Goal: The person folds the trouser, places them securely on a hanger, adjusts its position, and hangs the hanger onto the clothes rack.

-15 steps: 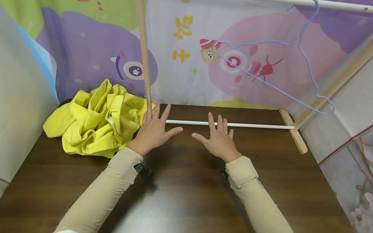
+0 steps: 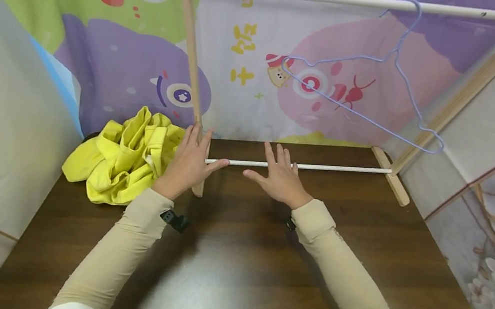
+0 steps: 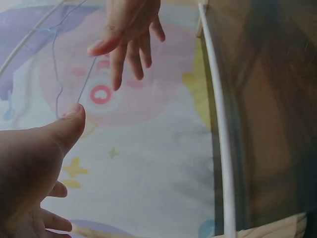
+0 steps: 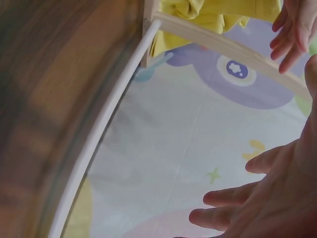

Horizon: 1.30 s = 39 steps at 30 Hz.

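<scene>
Cloth, head view: bright yellow cloth (image 2: 126, 162) lies in a loose heap on the table's far left, beside the rack; matte and soft-looking, with deep rounded folds, a flatter rounded lobe at its left end and a raised band-like strip near its right side.
Hands, head view: left hand (image 2: 187, 163) is spread, thumb out, in front of the cloth's right edge and the rack's left foot; right hand (image 2: 282, 178) is spread too, near the lower bar. Both look free of any held thing; whether either touches the rack I cannot tell.
Rack, head view: rack (image 2: 192, 53) has pale, grained wooden uprights on flat feet with rounded ends, joined by smooth white round bars.
Hanger, head view: thin lavender hanger (image 2: 397, 50), twisted at the neck, hooks over the top bar.
Surroundings, head view: dark brown, wood-patterned table (image 2: 234, 284) with a glossy patch of light; creased curtain (image 2: 243, 109) printed with cartoon monsters; beige sleeves (image 2: 103, 252) with thick cuffs.
Left wrist view: thumb extended, other fingers partly hidden; the right hand opposite has its fingers apart, pointing downward in the frame.
Right wrist view: fingers straight and separated; the cloth's folds show behind the wooden upright.
</scene>
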Each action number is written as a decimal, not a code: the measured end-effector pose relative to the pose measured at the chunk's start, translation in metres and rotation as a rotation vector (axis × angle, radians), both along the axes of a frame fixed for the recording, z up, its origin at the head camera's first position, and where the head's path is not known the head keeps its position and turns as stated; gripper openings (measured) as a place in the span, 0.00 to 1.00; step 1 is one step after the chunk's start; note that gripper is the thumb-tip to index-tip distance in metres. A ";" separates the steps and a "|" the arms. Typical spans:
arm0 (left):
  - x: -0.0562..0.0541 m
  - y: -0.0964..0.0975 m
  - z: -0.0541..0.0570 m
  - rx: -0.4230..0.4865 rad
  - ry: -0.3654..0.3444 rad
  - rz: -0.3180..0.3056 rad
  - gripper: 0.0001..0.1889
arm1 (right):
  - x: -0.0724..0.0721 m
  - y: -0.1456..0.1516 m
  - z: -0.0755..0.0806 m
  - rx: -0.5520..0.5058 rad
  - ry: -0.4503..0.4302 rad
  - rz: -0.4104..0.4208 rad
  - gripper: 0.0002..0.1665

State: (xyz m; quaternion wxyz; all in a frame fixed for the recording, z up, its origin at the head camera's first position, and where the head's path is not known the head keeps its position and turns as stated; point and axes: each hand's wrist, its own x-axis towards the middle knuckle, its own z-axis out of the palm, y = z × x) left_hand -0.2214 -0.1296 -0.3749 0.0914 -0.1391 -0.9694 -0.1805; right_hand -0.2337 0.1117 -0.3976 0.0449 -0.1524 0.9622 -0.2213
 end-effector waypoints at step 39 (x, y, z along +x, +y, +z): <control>0.003 -0.126 0.036 0.064 -0.098 0.269 0.51 | -0.006 -0.088 0.014 -0.088 0.022 0.235 0.56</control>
